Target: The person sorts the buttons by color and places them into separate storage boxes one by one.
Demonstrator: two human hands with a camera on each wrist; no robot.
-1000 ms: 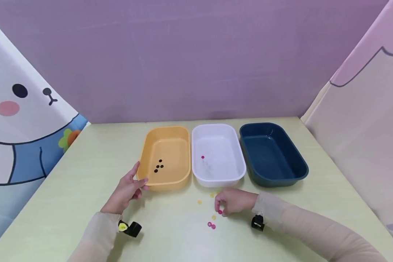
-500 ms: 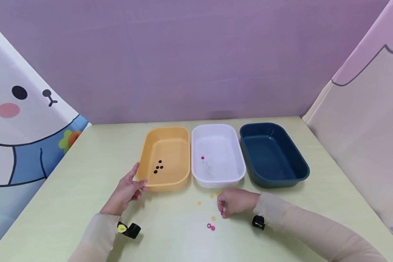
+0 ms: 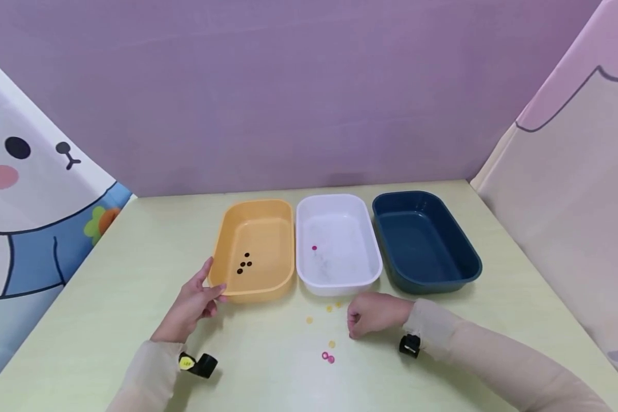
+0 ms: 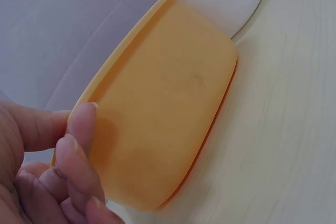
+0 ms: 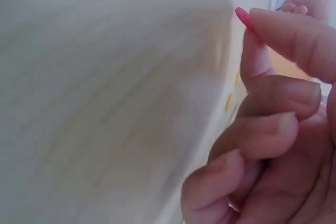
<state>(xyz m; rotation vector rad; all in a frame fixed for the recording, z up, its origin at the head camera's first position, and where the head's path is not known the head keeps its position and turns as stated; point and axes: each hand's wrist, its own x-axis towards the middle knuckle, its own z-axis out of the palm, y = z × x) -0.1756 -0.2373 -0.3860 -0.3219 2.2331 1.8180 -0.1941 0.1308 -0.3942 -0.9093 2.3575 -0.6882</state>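
Observation:
At the near left corner of an orange tray (image 3: pixel 260 294), my left hand (image 3: pixel 191 303) pinches the rim between thumb and fingers; the left wrist view shows the tray's outer wall (image 4: pixel 157 103). My right hand (image 3: pixel 377 315) is low over the table, just in front of the white tray (image 3: pixel 340 290). Its thumb and index finger pinch a small pink button (image 5: pixel 243 18) by the edge, hidden in the head view. Left of that hand lie two pink buttons (image 3: pixel 331 359), one ring-like, and several yellow buttons (image 3: pixel 332 344).
Several black buttons (image 3: pixel 243 264) lie inside the orange tray. One pink button (image 3: pixel 314 248) rests in the white tray. A dark blue tray (image 3: pixel 435 287) stands to the right of the white one. A purple backdrop (image 3: pixel 309 103) rises behind the table.
My right hand has shifted slightly to the right with the pink button, which has gone out of sight in the head view. The left hand stays on the orange tray's corner.

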